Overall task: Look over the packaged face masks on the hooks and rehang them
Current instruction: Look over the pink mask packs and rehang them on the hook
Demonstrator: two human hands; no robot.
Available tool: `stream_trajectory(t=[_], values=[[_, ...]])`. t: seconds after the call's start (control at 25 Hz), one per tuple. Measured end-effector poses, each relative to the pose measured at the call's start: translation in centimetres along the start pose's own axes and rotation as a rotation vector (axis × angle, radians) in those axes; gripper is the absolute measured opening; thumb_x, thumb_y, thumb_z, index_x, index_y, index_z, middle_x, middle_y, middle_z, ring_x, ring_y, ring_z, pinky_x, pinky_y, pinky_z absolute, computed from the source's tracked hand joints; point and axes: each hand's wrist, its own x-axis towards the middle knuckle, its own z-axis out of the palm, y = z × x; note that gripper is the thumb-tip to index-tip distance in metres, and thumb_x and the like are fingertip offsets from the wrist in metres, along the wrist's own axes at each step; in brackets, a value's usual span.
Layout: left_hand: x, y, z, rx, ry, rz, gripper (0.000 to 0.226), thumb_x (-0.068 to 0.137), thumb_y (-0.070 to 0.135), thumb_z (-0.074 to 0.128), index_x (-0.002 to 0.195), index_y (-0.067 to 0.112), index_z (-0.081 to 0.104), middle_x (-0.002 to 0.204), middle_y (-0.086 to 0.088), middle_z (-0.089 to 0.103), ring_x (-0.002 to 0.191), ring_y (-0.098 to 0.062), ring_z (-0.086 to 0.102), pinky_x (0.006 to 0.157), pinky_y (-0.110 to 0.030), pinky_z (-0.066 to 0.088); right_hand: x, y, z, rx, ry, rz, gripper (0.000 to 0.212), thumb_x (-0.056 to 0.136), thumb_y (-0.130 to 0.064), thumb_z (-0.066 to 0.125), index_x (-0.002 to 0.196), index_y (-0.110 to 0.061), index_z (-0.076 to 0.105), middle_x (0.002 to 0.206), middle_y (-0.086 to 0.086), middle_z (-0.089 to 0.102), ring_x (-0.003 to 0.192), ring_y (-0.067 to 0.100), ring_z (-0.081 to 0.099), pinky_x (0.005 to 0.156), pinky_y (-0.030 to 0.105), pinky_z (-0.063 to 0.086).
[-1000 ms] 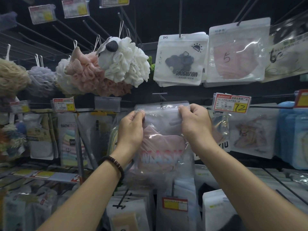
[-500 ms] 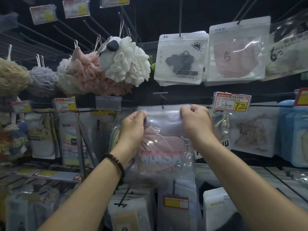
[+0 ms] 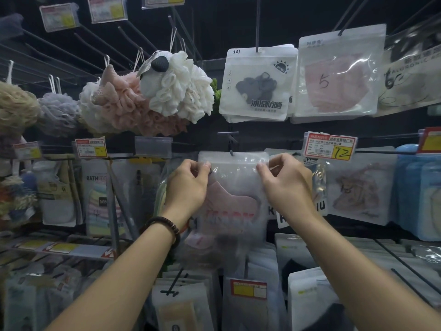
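In the head view, the person holds a clear packaged face mask (image 3: 236, 199), a pink mask inside with red lettering, up in front of the middle row of the display. The left hand (image 3: 188, 187) pinches the pack's upper left edge and the right hand (image 3: 285, 187) pinches the upper right edge. Each grip is clamped on the plastic just below the header strip. The top of the pack sits right at the tip of a dark hook (image 3: 230, 149). Whether the hang hole is already threaded cannot be told.

The step in hand appears to be rehanging. It would go best if the header is kept flat and taut between both grips, the centre hole lined up with the hook tip, and the pack slid straight back and not twisted.

Just right of the pack, other mask packs (image 3: 358, 189) hang behind a red and yellow price tag (image 3: 330, 146), close enough for the right wrist to brush. Above hang a white pack with a grey mask (image 3: 256, 87) and a pink one marked 5 (image 3: 336, 77). Bath sponges (image 3: 181, 89) hang to the upper left, well clear. Lower hooks carrying more packs (image 3: 248, 295) jut out beneath the forearms.
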Motion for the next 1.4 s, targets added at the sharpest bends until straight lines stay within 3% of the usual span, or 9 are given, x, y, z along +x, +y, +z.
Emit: stream_trajectory(t=[0.16,0.24,0.36,0.56,0.72,0.88,1.04,1.24,1.4], values=[[-0.2,-1.7,0.1,0.002,0.01,0.046,0.023,0.101,0.051,0.067,0.1,0.028,0.062,0.091,0.012,0.069,0.087,-0.01,0.067,0.077,-0.035,0.059,-0.9,0.7,0.3,-0.007,0.054,-0.072,0.026,0.095,-0.036,0.079,0.106,-0.022,0.06,0.091,-0.008,0.064,0.092,0.022,0.066,0.088,0.046,0.057],[-0.8,-2.5,-0.1,0.006,0.045,0.078,0.024,0.096,0.053,0.073,0.096,0.033,0.06,0.088,0.012,0.069,0.083,-0.009,0.068,0.075,-0.036,0.061,-1.9,0.9,0.2,0.02,0.048,-0.057,0.024,0.095,-0.028,0.08,0.103,-0.022,0.057,0.093,-0.005,0.061,0.094,0.023,0.064,0.081,0.035,0.054],[-3.0,-4.0,-1.1,0.014,0.057,0.111,0.021,0.094,0.044,0.079,0.093,0.033,0.061,0.086,0.013,0.068,0.076,-0.001,0.065,0.066,-0.018,0.052,-5.3,1.0,-0.1,0.055,0.002,-0.065,0.02,0.094,-0.013,0.079,0.098,-0.021,0.061,0.089,-0.007,0.063,0.085,0.01,0.063,0.071,0.014,0.045],[-8.1,-9.5,-1.9,0.166,-0.071,0.141,0.017,0.095,0.035,0.078,0.087,0.033,0.063,0.082,0.018,0.066,0.077,0.006,0.062,0.064,-0.006,0.041,-14.5,0.7,-0.1,0.266,-0.095,0.033,0.017,0.091,-0.013,0.08,0.093,-0.027,0.069,0.081,-0.011,0.073,0.077,0.005,0.07,0.07,0.019,0.055],[-9.6,-14.7,-1.7,0.308,-0.206,0.275,0.015,0.092,0.024,0.081,0.101,0.029,0.071,0.102,0.015,0.063,0.098,-0.007,0.06,0.089,-0.027,0.054,-20.6,1.2,4.0,0.384,-0.516,0.375,0.019,0.096,-0.022,0.076,0.111,-0.033,0.071,0.096,-0.014,0.077,0.09,0.004,0.074,0.09,0.038,0.063],[-8.6,-15.6,-0.8,0.37,-0.342,0.384,0.034,0.09,0.023,0.078,0.124,0.024,0.072,0.126,0.004,0.066,0.122,-0.017,0.057,0.106,-0.038,0.051,-23.1,0.9,8.2,0.403,-0.788,0.606,0.066,0.102,-0.031,0.065,0.162,-0.029,0.037,0.107,-0.006,0.069,0.095,0.015,0.078,0.091,0.049,0.065],[-7.1,-15.3,-0.3,0.359,-0.444,0.429,0.043,0.094,0.03,0.079,0.136,0.027,0.071,0.142,0.002,0.067,0.134,-0.019,0.06,0.114,-0.037,0.049,-22.7,0.6,10.2,0.469,-0.702,0.698,0.083,0.109,-0.026,0.06,0.173,-0.031,0.007,0.113,-0.007,0.062,0.103,0.02,0.074,0.086,0.04,0.067],[-5.9,-15.8,-0.4,0.288,-0.551,0.387,0.04,0.096,0.036,0.078,0.134,0.045,0.068,0.135,0.016,0.073,0.123,-0.009,0.068,0.105,-0.037,0.057,-22.4,0.7,10.9,0.489,-0.625,0.683,0.057,0.109,-0.026,0.059,0.161,-0.026,0.035,0.121,-0.003,0.065,0.094,0.017,0.076,0.083,0.037,0.066],[-5.5,-16.0,-0.5,0.444,-0.604,0.512,0.036,0.105,0.039,0.066,0.141,0.041,0.065,0.139,0.003,0.071,0.123,-0.022,0.068,0.101,-0.04,0.057,-22.2,0.3,11.0,0.516,-0.6,0.705,0.034,0.109,-0.027,0.06,0.141,-0.029,0.049,0.12,0.0,0.068,0.08,0.012,0.077,0.077,0.038,0.064]])
